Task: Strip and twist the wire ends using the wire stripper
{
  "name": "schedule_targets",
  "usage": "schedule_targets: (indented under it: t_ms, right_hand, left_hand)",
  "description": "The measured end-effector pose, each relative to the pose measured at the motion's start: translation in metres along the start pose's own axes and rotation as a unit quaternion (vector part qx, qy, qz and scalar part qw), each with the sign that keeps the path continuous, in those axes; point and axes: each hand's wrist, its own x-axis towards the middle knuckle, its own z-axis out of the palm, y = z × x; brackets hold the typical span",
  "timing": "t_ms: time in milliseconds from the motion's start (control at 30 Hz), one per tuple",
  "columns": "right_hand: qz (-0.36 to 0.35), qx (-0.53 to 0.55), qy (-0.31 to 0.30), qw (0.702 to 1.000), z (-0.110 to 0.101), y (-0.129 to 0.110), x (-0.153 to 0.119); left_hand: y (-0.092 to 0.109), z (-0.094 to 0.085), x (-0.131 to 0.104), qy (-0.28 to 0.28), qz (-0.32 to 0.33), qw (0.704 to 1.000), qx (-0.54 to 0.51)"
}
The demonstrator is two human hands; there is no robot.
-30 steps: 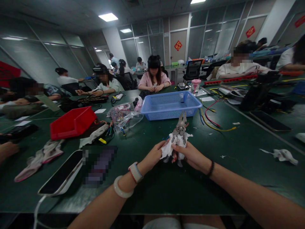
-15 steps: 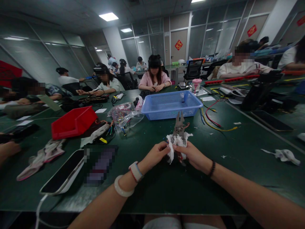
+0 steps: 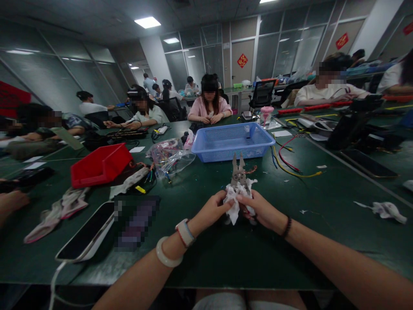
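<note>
A pair of metal wire-stripping pliers [image 3: 238, 173] points away from me, jaws parted, above the green table. Crumpled white tissue [image 3: 234, 206] wraps around its lower part and hides most of the handles. My left hand [image 3: 211, 210] is closed, pinching the tissue from the left. On the other side my right hand [image 3: 263, 209] grips the pliers, with its thumb pressed on the tissue. A short twist of copper-coloured wire [image 3: 251, 170] sticks out to the right of the jaws.
Beyond my hands stands a blue plastic basket [image 3: 232, 153]. A red bin [image 3: 100, 165], a clear bag of wires [image 3: 171, 157], a white-cased device [image 3: 85, 234] and a glove [image 3: 58, 215] lie leftward. Loose wires [image 3: 287, 161] and crumpled tissue [image 3: 385, 211] lie rightward. Co-workers sit around.
The pliers have tilted slightly leftward and their jaws look wider apart. The tissue has shifted and bunched around them, with both hands still on it.
</note>
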Motion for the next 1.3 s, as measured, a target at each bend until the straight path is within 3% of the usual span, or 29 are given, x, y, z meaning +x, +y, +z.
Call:
schedule_targets:
  t_ms: [100, 333, 533, 900, 1067, 1300]
  right_hand:
    - [0.013, -0.021, 0.025, 0.999, 0.001, -0.001, 0.0]
    - [0.019, 0.008, 0.034, 0.999, 0.003, -0.001, 0.001]
    - [0.026, 0.017, 0.056, 0.998, 0.004, -0.003, 0.001]
    - [0.014, 0.01, 0.009, 1.0, 0.003, 0.002, 0.003]
    - [0.013, 0.006, 0.015, 1.0, 0.003, 0.002, 0.0]
    - [-0.07, 0.028, 0.066, 0.995, -0.003, -0.019, 0.001]
  left_hand:
    - [-0.001, 0.0, 0.0, 0.017, 0.014, 0.999, 0.05]
    - [-0.005, 0.0, 0.001, -0.003, 0.037, 0.999, 0.033]
    - [-0.001, 0.001, -0.001, 0.015, 0.048, 0.992, 0.114]
    - [-0.001, 0.006, -0.002, 0.011, 0.123, 0.984, 0.126]
    - [-0.001, 0.006, -0.002, 0.009, 0.091, 0.99, 0.11]
    - [-0.004, 0.004, -0.002, 0.005, 0.084, 0.995, 0.054]
